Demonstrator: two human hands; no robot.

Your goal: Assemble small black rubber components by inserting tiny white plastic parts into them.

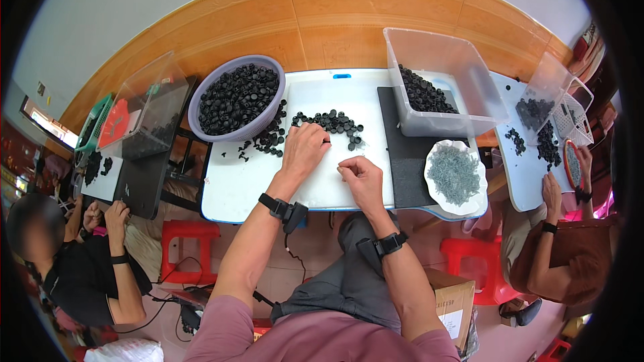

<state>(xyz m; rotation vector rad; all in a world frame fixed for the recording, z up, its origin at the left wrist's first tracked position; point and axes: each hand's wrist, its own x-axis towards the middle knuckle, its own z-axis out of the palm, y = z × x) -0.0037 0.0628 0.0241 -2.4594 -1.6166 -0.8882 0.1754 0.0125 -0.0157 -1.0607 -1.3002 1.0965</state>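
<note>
Over the white table (295,191), my left hand (306,149) is curled with its fingers closed at the near edge of a spread of small round black caps (339,121). What those fingers hold, if anything, is hidden under the hand. A little to the right and nearer me, my right hand (362,177) pinches thumb and forefinger together above the white surface; anything in the pinch is too small to make out. The hands are close but apart. More loose black pieces (270,139) lie left of my left hand.
A purple basket (192,110) heaped with black caps stands back left. A clear bin (456,125) with black parts sits back right on a dark mat (410,184), beside a white scalloped dish (463,208) of thin greyish pieces. Co-workers sit at tables on both sides.
</note>
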